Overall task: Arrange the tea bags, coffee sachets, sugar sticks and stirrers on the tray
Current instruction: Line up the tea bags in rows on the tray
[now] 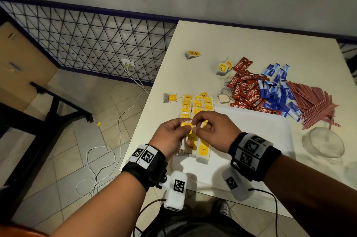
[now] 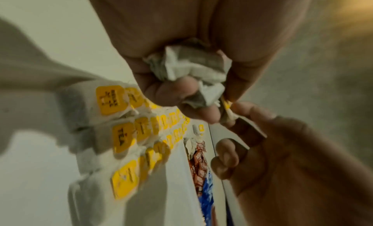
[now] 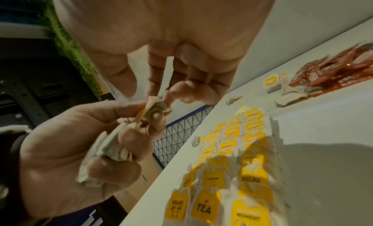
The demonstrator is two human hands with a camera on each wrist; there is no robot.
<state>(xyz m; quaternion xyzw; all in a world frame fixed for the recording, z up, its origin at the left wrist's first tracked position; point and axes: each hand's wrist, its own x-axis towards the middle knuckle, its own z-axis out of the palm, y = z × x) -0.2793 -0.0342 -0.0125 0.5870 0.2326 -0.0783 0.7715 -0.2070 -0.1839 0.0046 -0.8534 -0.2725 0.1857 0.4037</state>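
A person stands at a white counter [image 1: 193, 43], both hands raised just above a flat white tray [image 1: 260, 130]. The left hand [image 1: 170, 138] is curled around a small bundle of crumpled white paper tea bags [image 2: 191, 66], held in reserve in the palm. The right hand [image 1: 214, 130] pinches the tag end of one bag from that bundle, apparently to draw it free for placing. Below the hands, tea bags with yellow tags [image 1: 197, 103] lie in neat overlapping rows along the tray's left side, tags up so the labels read. Farther back on the counter, waiting off the tray, lie a heap of red coffee sachets [image 1: 245, 90], blue sugar sticks [image 1: 274, 92] and thin red-striped stirrers [image 1: 313, 103]. A clear glass bowl [image 1: 322, 144] sits to the right.
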